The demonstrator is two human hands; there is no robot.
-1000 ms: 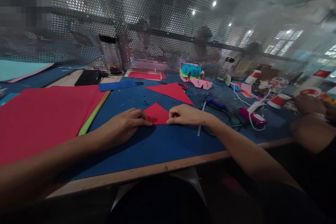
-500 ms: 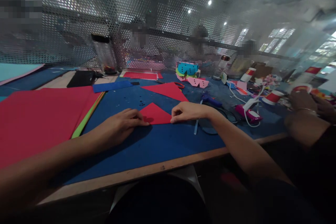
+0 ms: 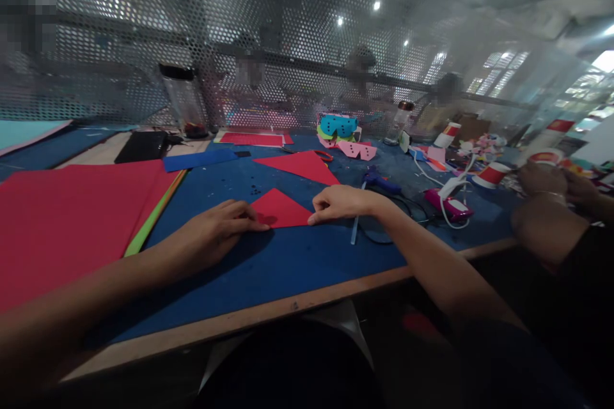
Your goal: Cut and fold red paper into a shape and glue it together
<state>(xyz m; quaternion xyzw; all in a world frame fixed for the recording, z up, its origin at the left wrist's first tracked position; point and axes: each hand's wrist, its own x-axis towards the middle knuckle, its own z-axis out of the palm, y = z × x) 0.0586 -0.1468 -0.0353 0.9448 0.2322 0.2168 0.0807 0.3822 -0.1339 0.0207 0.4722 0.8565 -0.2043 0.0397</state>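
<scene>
A small red paper triangle [image 3: 282, 209] lies on the blue table mat [image 3: 288, 268], its point facing away from me. My left hand [image 3: 230, 225] is closed, with its fingertips pressed on the triangle's left corner. At the right corner, my right hand [image 3: 336, 203] pinches the paper's edge between thumb and curled fingers. Just beyond lies a larger red paper piece [image 3: 307, 166], with the orange-red scissors [image 3: 324, 156] partly hidden behind it.
Large red sheets [image 3: 71, 223] cover the left side, near a blue strip [image 3: 201, 160]. On the right are a blue glue gun [image 3: 381, 180], a magenta device [image 3: 448, 204] with white cable, and red-and-white cups [image 3: 492, 174]. A co-worker's hands [image 3: 547, 182] are at far right. Perforated metal screen [image 3: 288, 32] behind.
The view has shifted slightly, so the scene sits a little further left. Both hands stay on the same corners of the triangle.
</scene>
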